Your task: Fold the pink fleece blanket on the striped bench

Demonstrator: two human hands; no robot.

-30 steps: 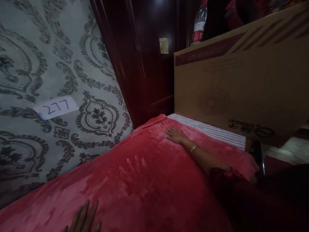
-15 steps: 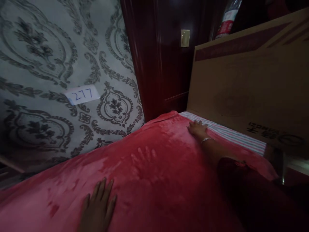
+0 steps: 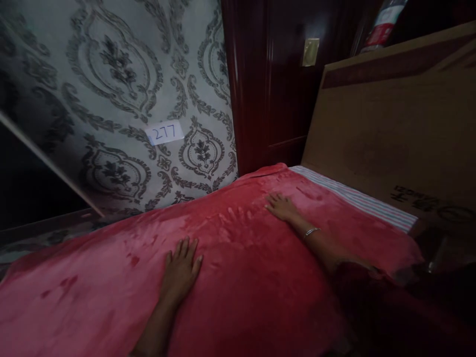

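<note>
A plush red blanket (image 3: 238, 292) is spread over a bed-like surface, its pile marked with darker patches and a handprint between my hands. My left hand (image 3: 179, 272) lies flat on it at the lower middle, fingers stretched out and holding nothing. Farther off to the right, my right hand (image 3: 281, 207) rests palm down on the blanket with its fingers apart; a thin bracelet (image 3: 312, 231) circles that wrist. Beyond the blanket's far right edge shows a striped sheet (image 3: 357, 196).
Patterned wallpaper (image 3: 122, 64) with a paper label (image 3: 165, 132) reading 277 covers the left wall. A dark red wooden panel (image 3: 282, 99) stands at the far end. A large cardboard box (image 3: 390, 119) rises on the right, with a plastic bottle (image 3: 382, 27) at its top edge.
My right hand has moved from near the striped sheet leftward onto the middle of the blanket. The view has turned left, and more of my left forearm shows.
</note>
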